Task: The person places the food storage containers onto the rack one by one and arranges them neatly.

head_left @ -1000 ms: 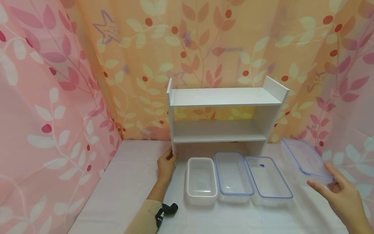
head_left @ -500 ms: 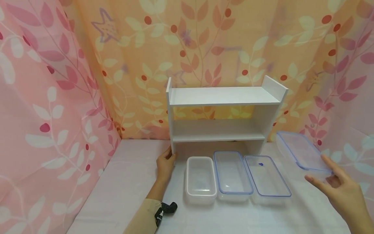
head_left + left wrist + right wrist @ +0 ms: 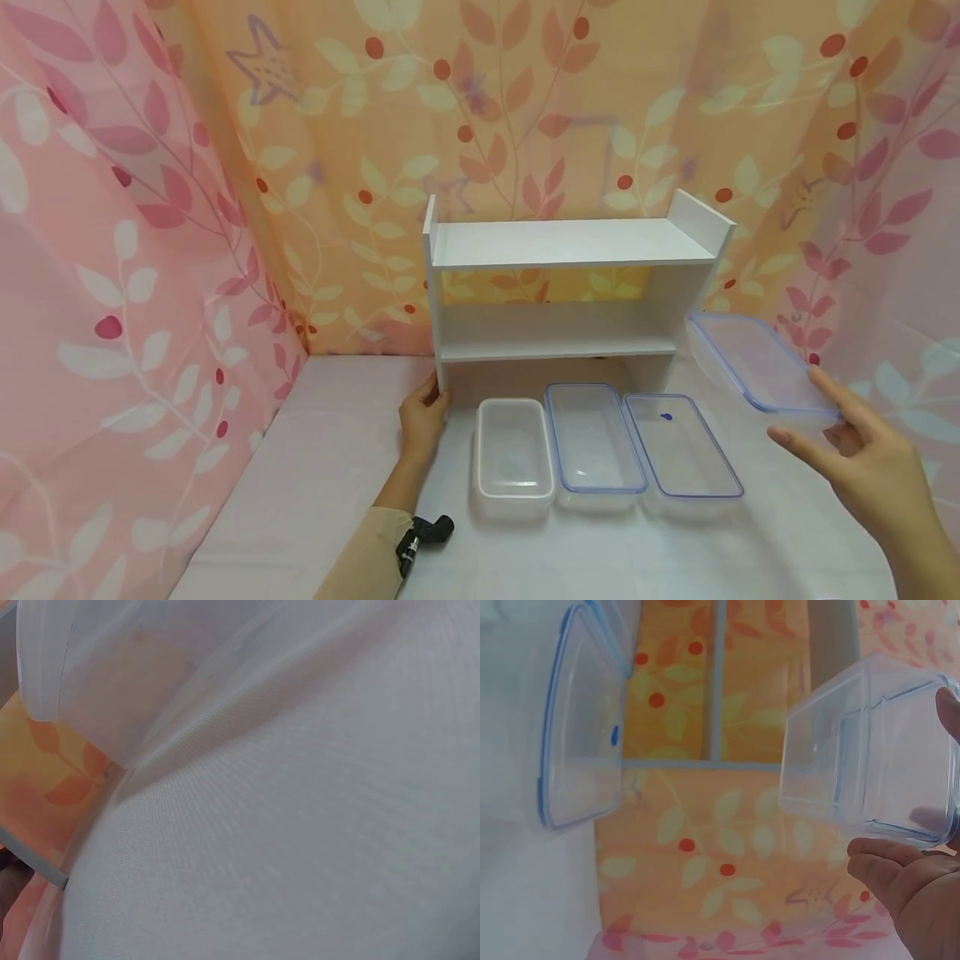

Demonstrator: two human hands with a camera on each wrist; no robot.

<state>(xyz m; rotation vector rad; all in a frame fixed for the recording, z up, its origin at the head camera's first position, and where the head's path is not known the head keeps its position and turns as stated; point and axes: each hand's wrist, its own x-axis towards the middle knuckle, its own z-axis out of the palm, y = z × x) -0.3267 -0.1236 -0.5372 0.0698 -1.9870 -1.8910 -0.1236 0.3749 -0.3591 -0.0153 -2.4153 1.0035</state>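
Observation:
My left hand pinches the lower front edge of the left side panel of a small white shelf. The left wrist view shows only a bit of that hand at the panel edge. In my right hand is a clear plastic food container with a blue-edged lid, gripped at its near end between thumb and fingers. It hangs tilted above the table, right of the shelf; the right wrist view shows its clear walls and the fingers along one side.
Three clear containers stand in a row before the shelf: a white-lidded one, a blue-rimmed one, and another blue-rimmed one with a blue spot. They rest on a white-covered table. Patterned curtains surround it.
My right hand has lifted the food container upward and a little left, toward the shelf. My left hand keeps its hold on the side panel. The whole view has shifted slightly.

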